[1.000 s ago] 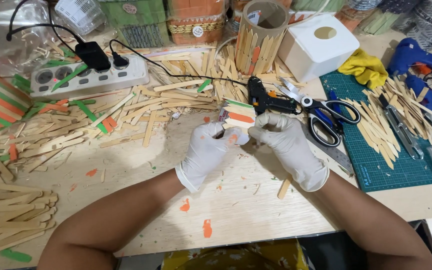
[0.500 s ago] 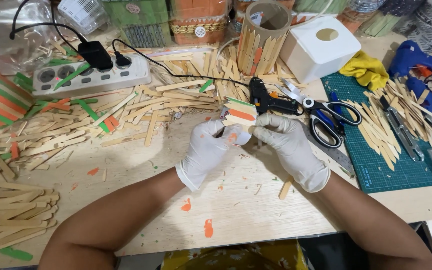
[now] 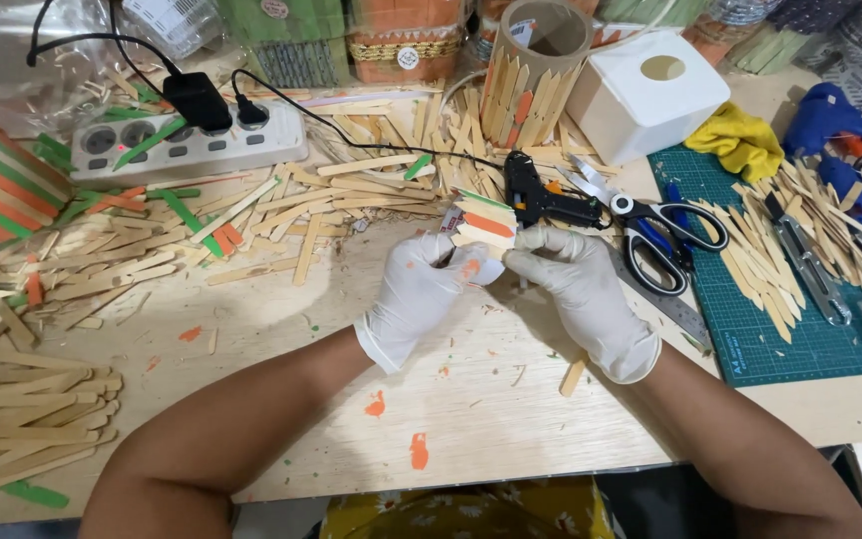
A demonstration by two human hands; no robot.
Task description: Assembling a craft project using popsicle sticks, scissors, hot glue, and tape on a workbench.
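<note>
Both my hands wear white gloves and meet over the middle of the wooden table (image 3: 281, 329). My left hand (image 3: 419, 296) and my right hand (image 3: 579, 289) together hold a small piece made of glued wooden sticks (image 3: 483, 223), some plain, one orange, one green. The piece is lifted a little off the table and tilted toward me. A black glue gun (image 3: 541, 198) lies just behind it, and black-handled scissors (image 3: 655, 232) lie to its right.
Loose wooden sticks (image 3: 202, 240) cover the left and back of the table. A grey power strip (image 3: 187, 140) sits back left. A stick-clad tube (image 3: 536, 70), a white box (image 3: 646, 95), a yellow cloth (image 3: 740, 140), a green cutting mat (image 3: 780, 299) and a blue tool (image 3: 840, 125) are at right.
My hands have raised the stick piece from near the table and turned it so that its striped face shows.
</note>
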